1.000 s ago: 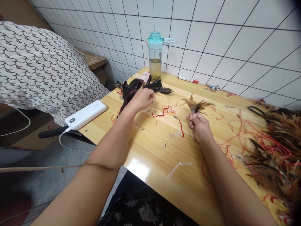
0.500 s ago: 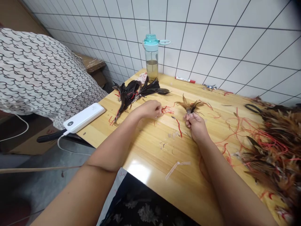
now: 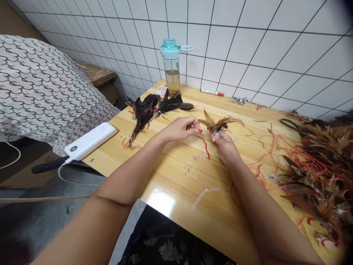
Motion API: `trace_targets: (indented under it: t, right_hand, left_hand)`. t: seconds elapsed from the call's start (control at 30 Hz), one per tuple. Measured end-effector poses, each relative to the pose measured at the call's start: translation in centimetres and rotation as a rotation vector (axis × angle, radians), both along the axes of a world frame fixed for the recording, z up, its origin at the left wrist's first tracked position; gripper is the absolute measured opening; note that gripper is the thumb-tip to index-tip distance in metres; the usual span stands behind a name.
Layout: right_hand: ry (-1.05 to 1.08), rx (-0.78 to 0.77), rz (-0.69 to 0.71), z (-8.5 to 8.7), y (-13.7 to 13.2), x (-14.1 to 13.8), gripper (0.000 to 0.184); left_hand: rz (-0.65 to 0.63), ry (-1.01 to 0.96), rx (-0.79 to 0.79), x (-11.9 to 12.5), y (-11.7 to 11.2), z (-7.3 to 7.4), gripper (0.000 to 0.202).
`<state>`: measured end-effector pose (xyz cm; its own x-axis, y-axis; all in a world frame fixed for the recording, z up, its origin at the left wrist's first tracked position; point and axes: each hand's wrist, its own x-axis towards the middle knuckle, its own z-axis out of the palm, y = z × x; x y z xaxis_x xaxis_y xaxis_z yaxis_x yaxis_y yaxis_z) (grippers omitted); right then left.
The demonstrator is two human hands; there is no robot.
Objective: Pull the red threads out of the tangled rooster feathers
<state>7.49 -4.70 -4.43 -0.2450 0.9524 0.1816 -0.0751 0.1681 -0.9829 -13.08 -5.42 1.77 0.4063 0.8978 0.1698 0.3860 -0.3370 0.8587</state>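
My right hand [image 3: 225, 147] is closed around the base of a small bundle of brown feathers [image 3: 213, 123], whose tips fan out upward and to both sides. Just left of the bundle is my left hand [image 3: 185, 129], thumb and fingers drawn together in a pinch. Whatever sits between those fingertips is too small to make out. Bits of red thread [image 3: 200, 131] show beside them. On the table below, between the hands, lies a short red string [image 3: 206, 149].
Dark feather bundles [image 3: 154, 108] lie at the back left near a water bottle [image 3: 171, 70]. A large heap of brown feathers [image 3: 325, 162] with tangled red string [image 3: 306, 160] covers the right side. A white power bank [image 3: 91, 141] rests at the left edge; a red marker [image 3: 211, 92] lies by the wall.
My left hand has moved right, from the loose red threads toward the feather bundle. My right hand still grips the bundle. The view has shifted slightly.
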Motion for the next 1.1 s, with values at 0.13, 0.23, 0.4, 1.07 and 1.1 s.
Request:
trace_targets:
  t: [0.13,0.23,0.4,1.07,1.1]
  right_hand:
    - [-0.086,0.039,0.123,0.4,-0.5,-0.3,0.048]
    - [-0.084,-0.007,0.124,0.8,-0.6,-0.4,0.053]
    - [0.020,-0.133,0.086,0.9,-0.5,-0.2,0.052]
    - [0.183,-0.269,-0.004,1.3,0.5,0.9,0.039]
    - [0.198,-0.268,-0.011,1.3,0.6,0.9,0.038]
  left_hand:
    - [0.005,0.020,0.092,1.7,-0.4,-1.0,0.021]
    - [0.029,0.016,0.107,2.0,-0.4,-1.3,0.022]
    - [0.075,0.086,0.156,1.3,-0.3,-0.8,0.025]
    - [0.313,0.426,0.361,-1.1,1.2,-1.4,0.020]
    - [0.281,0.426,0.349,-0.9,1.1,-1.4,0.020]
